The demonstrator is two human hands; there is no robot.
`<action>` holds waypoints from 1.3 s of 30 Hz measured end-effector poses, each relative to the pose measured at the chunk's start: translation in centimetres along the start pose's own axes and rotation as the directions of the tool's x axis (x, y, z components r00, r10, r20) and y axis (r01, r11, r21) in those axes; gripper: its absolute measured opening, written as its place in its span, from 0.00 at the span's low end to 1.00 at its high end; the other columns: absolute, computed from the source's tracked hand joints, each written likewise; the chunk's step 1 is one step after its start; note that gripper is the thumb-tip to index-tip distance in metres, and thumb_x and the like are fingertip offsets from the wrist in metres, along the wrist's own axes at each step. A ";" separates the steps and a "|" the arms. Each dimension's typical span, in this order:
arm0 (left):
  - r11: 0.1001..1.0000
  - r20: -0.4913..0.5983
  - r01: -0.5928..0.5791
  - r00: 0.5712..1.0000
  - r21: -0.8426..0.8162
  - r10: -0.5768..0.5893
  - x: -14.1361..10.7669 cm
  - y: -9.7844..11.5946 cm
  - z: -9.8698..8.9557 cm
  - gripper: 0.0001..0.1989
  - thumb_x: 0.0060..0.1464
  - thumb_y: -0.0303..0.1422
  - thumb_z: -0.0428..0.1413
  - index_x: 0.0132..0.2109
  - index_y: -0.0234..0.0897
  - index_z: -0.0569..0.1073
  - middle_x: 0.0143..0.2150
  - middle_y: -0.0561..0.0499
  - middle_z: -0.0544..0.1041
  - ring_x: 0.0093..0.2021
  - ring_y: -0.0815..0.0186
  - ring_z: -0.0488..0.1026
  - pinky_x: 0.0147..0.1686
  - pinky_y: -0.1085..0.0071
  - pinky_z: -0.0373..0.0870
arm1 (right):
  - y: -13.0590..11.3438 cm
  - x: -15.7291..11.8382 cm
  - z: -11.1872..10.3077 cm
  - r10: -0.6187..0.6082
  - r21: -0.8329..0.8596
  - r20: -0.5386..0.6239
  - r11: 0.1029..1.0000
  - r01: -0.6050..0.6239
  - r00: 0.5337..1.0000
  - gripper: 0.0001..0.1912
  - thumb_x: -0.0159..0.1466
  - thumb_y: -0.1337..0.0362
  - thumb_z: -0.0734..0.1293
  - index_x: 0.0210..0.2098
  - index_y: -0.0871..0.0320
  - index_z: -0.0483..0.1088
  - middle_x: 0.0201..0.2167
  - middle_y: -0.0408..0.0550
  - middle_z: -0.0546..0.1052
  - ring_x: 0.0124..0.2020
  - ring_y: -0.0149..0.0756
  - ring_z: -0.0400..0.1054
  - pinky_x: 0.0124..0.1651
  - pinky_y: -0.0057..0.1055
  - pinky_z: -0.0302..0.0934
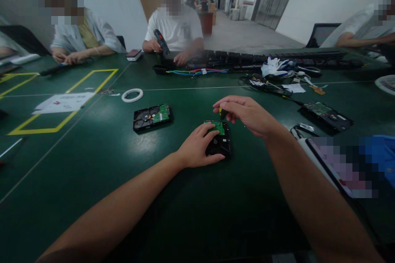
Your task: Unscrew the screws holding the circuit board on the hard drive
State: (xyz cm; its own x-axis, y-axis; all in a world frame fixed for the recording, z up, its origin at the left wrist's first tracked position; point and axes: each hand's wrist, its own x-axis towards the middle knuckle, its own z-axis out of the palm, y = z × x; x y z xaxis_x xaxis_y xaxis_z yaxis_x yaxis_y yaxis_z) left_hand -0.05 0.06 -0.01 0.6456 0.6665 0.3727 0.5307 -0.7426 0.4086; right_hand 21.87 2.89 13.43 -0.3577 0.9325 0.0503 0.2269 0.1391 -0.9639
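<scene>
A black hard drive with a green circuit board [224, 144] lies on the dark green table in front of me. My left hand [199, 144] rests on its left part, fingers spread over the board and thumb along the near edge. Above the drive's far right corner, my right hand [243, 113] is closed around a small yellow and black screwdriver [222, 113]. Its tip is too small to make out. A second hard drive [152, 118] lies to the left, its circuit board facing up.
A white tape ring [132, 95] and paper [63, 102] lie left. At the right are a third hard drive [327, 117], cables [265, 84], white gloves [276, 67] and a phone [333, 168]. People sit across the table, one holding a power tool [161, 41].
</scene>
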 end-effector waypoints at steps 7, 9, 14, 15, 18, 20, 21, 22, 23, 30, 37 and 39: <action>1.000 0.004 -0.004 1.000 0.007 0.004 0.0 -0.1 0.0 0.43 0.61 0.61 0.64 0.73 0.41 0.66 0.75 0.35 0.64 0.77 0.36 0.60 0.74 0.34 0.63 | -0.3 -0.1 0.0 0.001 -0.026 0.004 1.000 -0.001 1.000 0.11 0.69 0.59 0.69 0.42 0.54 0.84 0.42 0.49 0.85 0.30 0.32 0.66 0.31 0.32 0.57; 1.000 0.007 -0.005 1.000 0.017 0.005 0.0 -0.1 0.1 0.44 0.62 0.61 0.63 0.73 0.40 0.66 0.75 0.34 0.64 0.77 0.36 0.60 0.75 0.35 0.63 | -0.3 -0.1 0.1 -0.007 -0.025 0.027 1.000 0.008 1.000 0.11 0.69 0.59 0.69 0.42 0.54 0.84 0.41 0.48 0.84 0.30 0.32 0.66 0.31 0.31 0.57; 1.000 0.000 -0.006 1.000 0.009 0.006 0.0 -0.1 0.1 0.43 0.61 0.61 0.64 0.73 0.41 0.67 0.75 0.35 0.64 0.77 0.37 0.60 0.75 0.35 0.62 | 0.1 0.0 0.0 -0.018 -0.013 0.010 1.000 0.018 1.000 0.10 0.70 0.56 0.70 0.41 0.54 0.82 0.41 0.47 0.83 0.29 0.31 0.65 0.29 0.30 0.57; 1.000 -0.001 -0.007 1.000 0.006 0.007 0.0 -0.1 0.1 0.43 0.61 0.61 0.64 0.73 0.41 0.67 0.75 0.35 0.64 0.77 0.37 0.60 0.75 0.35 0.62 | 0.2 0.0 0.0 -0.014 -0.011 0.000 1.000 0.014 1.000 0.10 0.70 0.55 0.70 0.40 0.54 0.82 0.40 0.47 0.82 0.29 0.30 0.66 0.29 0.30 0.57; 1.000 0.001 -0.009 1.000 0.000 0.009 0.1 -0.1 0.1 0.43 0.61 0.61 0.64 0.73 0.41 0.67 0.75 0.35 0.65 0.77 0.37 0.61 0.75 0.35 0.62 | 0.3 0.1 0.0 -0.009 -0.003 -0.024 1.000 0.009 1.000 0.10 0.71 0.54 0.71 0.41 0.53 0.80 0.37 0.45 0.80 0.27 0.29 0.66 0.28 0.29 0.58; 1.000 0.004 -0.008 1.000 0.002 0.008 0.1 -0.1 0.0 0.43 0.61 0.60 0.64 0.73 0.41 0.67 0.74 0.35 0.65 0.77 0.37 0.61 0.75 0.36 0.62 | 0.3 0.1 0.1 -0.004 -0.004 -0.029 1.000 0.004 1.000 0.10 0.71 0.53 0.71 0.42 0.53 0.79 0.33 0.43 0.77 0.27 0.29 0.66 0.28 0.29 0.58; 1.000 0.005 -0.009 1.000 0.005 0.009 0.0 -0.1 0.0 0.43 0.62 0.60 0.64 0.73 0.40 0.67 0.74 0.35 0.65 0.77 0.37 0.61 0.75 0.37 0.62 | 0.3 0.1 0.1 0.002 -0.004 -0.023 1.000 -0.002 1.000 0.11 0.72 0.53 0.71 0.41 0.53 0.79 0.31 0.42 0.76 0.26 0.30 0.66 0.28 0.29 0.59; 1.000 0.004 -0.011 1.000 0.010 0.011 0.0 -0.1 0.0 0.43 0.62 0.60 0.63 0.72 0.39 0.67 0.74 0.34 0.65 0.77 0.37 0.61 0.76 0.37 0.62 | 0.4 0.1 0.1 0.010 -0.002 -0.014 1.000 -0.010 1.000 0.11 0.72 0.52 0.70 0.41 0.53 0.79 0.30 0.42 0.75 0.26 0.30 0.67 0.28 0.29 0.60; 1.000 0.003 -0.012 1.000 0.015 0.012 0.0 -0.1 0.0 0.43 0.62 0.61 0.63 0.72 0.38 0.67 0.74 0.34 0.65 0.77 0.37 0.61 0.76 0.38 0.62 | 0.4 0.1 0.1 0.017 0.002 -0.005 1.000 -0.017 1.000 0.12 0.73 0.52 0.70 0.41 0.54 0.78 0.29 0.42 0.74 0.27 0.30 0.67 0.29 0.29 0.60; 1.000 -0.009 -0.023 1.000 0.010 0.023 0.1 -0.1 0.1 0.42 0.62 0.59 0.64 0.72 0.38 0.67 0.74 0.33 0.65 0.76 0.37 0.61 0.75 0.37 0.63 | 0.5 0.2 -0.1 0.010 -0.021 -0.020 1.000 -0.011 1.000 0.13 0.75 0.53 0.68 0.41 0.56 0.77 0.26 0.42 0.73 0.26 0.30 0.68 0.29 0.28 0.62; 1.000 -0.011 -0.013 1.000 0.004 0.013 0.0 -0.2 0.1 0.43 0.61 0.60 0.64 0.72 0.40 0.67 0.74 0.35 0.65 0.76 0.36 0.61 0.75 0.35 0.63 | 0.9 0.3 0.2 -0.077 -0.146 -0.084 0.987 0.064 0.994 0.20 0.73 0.44 0.70 0.37 0.54 0.74 0.23 0.41 0.75 0.23 0.31 0.69 0.28 0.31 0.64; 1.000 -0.008 -0.009 1.000 0.007 0.009 0.0 -0.1 0.1 0.43 0.61 0.60 0.64 0.73 0.40 0.67 0.74 0.35 0.65 0.77 0.36 0.61 0.75 0.35 0.63 | 1.1 0.3 0.3 -0.085 -0.211 -0.115 0.976 0.059 0.990 0.23 0.70 0.39 0.71 0.38 0.54 0.73 0.24 0.41 0.76 0.22 0.32 0.70 0.27 0.31 0.64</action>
State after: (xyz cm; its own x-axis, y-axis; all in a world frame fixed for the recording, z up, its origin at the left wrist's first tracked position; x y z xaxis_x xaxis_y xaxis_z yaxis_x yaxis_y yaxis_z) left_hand -0.06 0.14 -0.20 0.6460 0.6602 0.3832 0.5288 -0.7491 0.3990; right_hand 21.78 3.21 12.31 -0.2693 0.9493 0.1619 0.3912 0.2615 -0.8824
